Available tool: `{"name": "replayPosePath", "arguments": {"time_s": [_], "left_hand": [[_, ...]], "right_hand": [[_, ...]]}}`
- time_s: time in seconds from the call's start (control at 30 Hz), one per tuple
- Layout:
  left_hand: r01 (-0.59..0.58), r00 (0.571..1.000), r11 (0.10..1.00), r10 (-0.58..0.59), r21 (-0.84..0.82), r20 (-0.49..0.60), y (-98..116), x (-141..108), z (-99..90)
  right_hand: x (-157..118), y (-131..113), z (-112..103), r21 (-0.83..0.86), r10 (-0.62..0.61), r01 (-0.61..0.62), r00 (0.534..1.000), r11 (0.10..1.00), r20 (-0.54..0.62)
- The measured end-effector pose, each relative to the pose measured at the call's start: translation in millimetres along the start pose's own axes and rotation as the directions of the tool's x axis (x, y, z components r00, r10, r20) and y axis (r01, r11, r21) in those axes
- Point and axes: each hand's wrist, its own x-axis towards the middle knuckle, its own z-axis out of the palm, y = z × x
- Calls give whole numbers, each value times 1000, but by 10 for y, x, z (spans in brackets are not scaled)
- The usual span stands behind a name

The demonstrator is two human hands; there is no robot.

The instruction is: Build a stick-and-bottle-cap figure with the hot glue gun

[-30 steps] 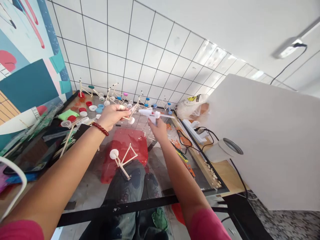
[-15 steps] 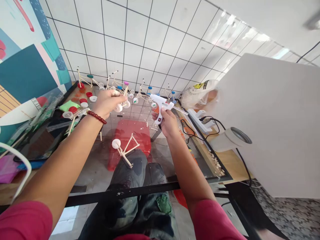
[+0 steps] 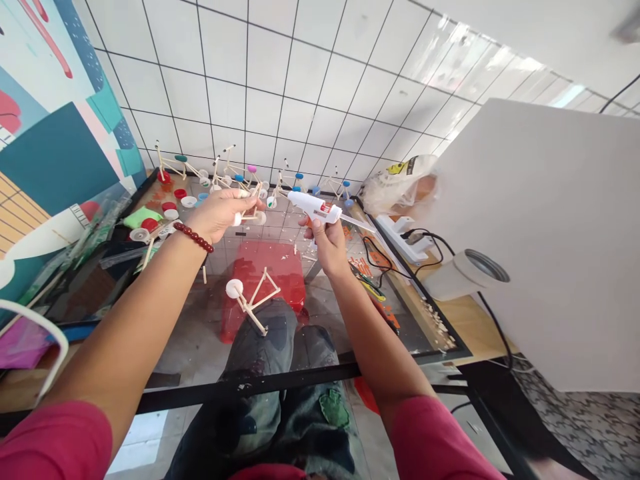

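Observation:
My left hand [image 3: 227, 212] pinches a small frame of wooden sticks [image 3: 254, 208] with white bottle caps at its lower end. My fingers hide part of that frame. In my right hand [image 3: 327, 245] is a white hot glue gun [image 3: 316, 208], its nozzle pointing left toward the stick frame, a gap between them. A clear glue stick [image 3: 359, 223] juts from its back. Nearer to me on the glass tabletop stands another stick frame [image 3: 256, 300] with one white cap [image 3: 234, 288]. Several finished-looking stick bicycles [image 3: 287, 183] line the far edge.
Red and white caps [image 3: 149, 225] and a green packet [image 3: 142, 217] lie at the left. To the right are a power strip [image 3: 404, 239], black cable, pliers [image 3: 367, 283], a white cylinder [image 3: 467, 277] and a plastic bag [image 3: 403, 187]. A red stool [image 3: 240, 267] shows through the glass.
My left hand has turned the stick frame, tilting it over to the right. The glue gun has rolled in my right hand and its nozzle has moved slightly left, closer to the frame.

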Motion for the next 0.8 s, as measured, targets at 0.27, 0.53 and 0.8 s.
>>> {"name": "replayPosePath", "arguments": {"time_s": [0.27, 0.53, 0.8], "left_hand": [[97, 994, 992, -100, 75, 40, 10, -41, 62], [99, 990, 990, -109, 105, 89, 26, -69, 111], [94, 990, 989, -105, 111, 92, 19, -57, 107]], "right_hand": [[-80, -84, 31, -90, -103, 108, 993, 990, 57], [-75, -139, 24, -204, -156, 160, 987, 966, 35], [-74, -145, 13, -252, -172, 170, 985, 953, 12]]}}
